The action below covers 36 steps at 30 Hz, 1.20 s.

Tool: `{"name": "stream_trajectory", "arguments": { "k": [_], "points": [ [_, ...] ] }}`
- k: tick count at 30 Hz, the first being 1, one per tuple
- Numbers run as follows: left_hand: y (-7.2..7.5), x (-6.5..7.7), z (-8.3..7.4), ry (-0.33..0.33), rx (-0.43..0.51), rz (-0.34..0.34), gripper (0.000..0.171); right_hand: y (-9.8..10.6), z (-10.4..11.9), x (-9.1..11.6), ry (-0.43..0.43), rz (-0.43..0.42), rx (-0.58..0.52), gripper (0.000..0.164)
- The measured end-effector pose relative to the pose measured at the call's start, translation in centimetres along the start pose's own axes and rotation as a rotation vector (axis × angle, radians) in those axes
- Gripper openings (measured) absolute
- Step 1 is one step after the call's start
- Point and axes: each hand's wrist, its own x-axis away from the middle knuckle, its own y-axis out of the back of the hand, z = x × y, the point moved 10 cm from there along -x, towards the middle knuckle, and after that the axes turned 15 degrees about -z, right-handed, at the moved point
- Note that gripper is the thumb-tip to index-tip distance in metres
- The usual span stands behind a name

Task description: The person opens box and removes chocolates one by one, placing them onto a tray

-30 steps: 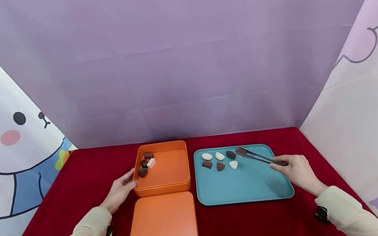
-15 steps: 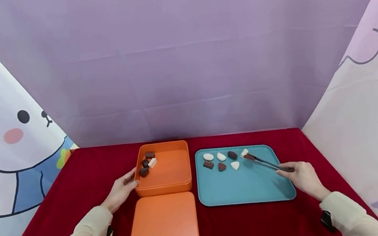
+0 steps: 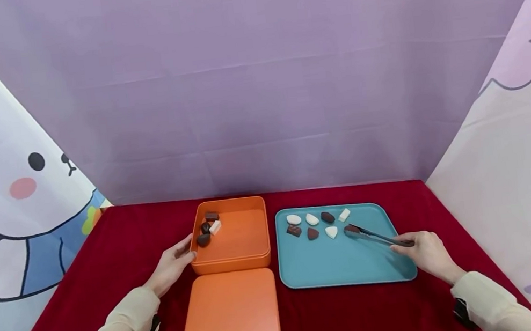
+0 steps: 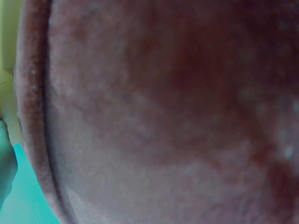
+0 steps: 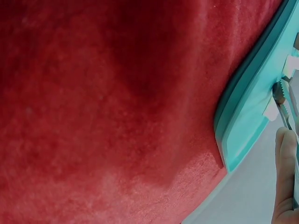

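Observation:
My left hand [image 3: 171,268] holds the left wall of the orange box [image 3: 244,238], thumb toward the front and fingers along the side. Several dark chocolates and a white one lie at the box's left. On the blue tray [image 3: 325,267], my right hand [image 3: 430,253] grips dark tongs [image 3: 380,238], whose tips are at a brown chocolate [image 3: 351,228]. Whether they still squeeze it cannot be told. Two rows of white and brown chocolates fill the tray's back half, including a white triangular chocolate [image 3: 331,232] and a white block [image 3: 344,214]. The right wrist view shows the serrated tong tips [image 5: 286,108].
An orange lid [image 3: 232,314] lies flat in front of the box. Dark red cloth [image 3: 339,314] covers the table. A purple curtain [image 3: 257,91] hangs behind, with printed cloth panels at both sides. The left wrist view is mostly blurred.
The tongs have carried the brown chocolate from the tray's back row toward the front and slightly right, uncovering the white block. My left hand stays at the box; the head view has shifted slightly.

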Motion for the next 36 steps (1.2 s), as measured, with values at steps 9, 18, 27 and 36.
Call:
{"name": "stream_trajectory", "arguments": {
  "k": [9,18,27,36],
  "points": [
    [0.0,0.3,0.2,0.009,0.009,-0.005,0.061,-0.4,-0.1,0.2,-0.01,0.021,-0.01,0.031],
    [-0.2,0.3,0.4,0.007,0.009,-0.001,0.061,-0.8,-0.8,0.4,-0.034,0.066,-0.006,0.035],
    [-0.1,0.2,0.3,0.001,0.018,-0.004,0.061,-0.7,-0.4,0.3,-0.03,0.07,-0.022,0.038],
    [-0.1,0.1,-0.2,0.005,0.025,0.003,0.062,-0.5,0.0,0.0,-0.014,0.052,-0.035,0.038]
  ]
}}
